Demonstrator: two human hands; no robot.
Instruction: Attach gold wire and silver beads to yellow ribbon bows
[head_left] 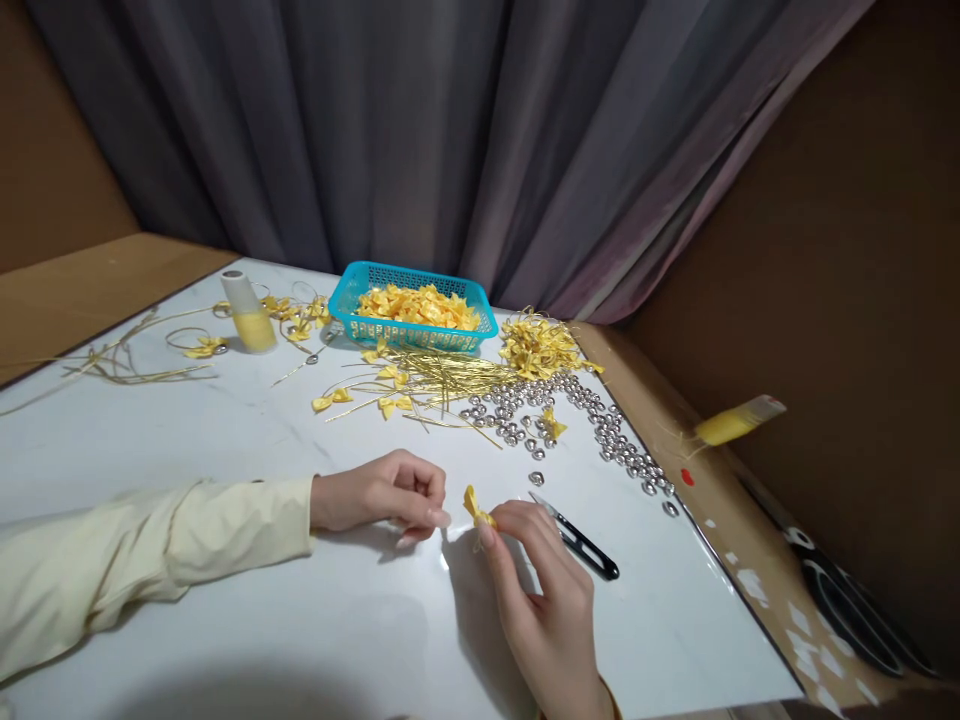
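Between the thumb and fingers of my right hand is a small yellow ribbon bow, held just above the white tabletop. A thin loop hangs below the bow. My left hand is to the left of it, fingers curled and thumb near the fingertips; whatever they may pinch is too small to make out. Thread snips with black handles lie behind my right hand. Several silver rings are scattered farther back, one of them close to the snips.
A blue basket holds yellow bows. Gold cords and a pile of corded bows lie in front and beside it. A yellow-filled bottle stands left; another lies right. Large scissors rest near the right edge.
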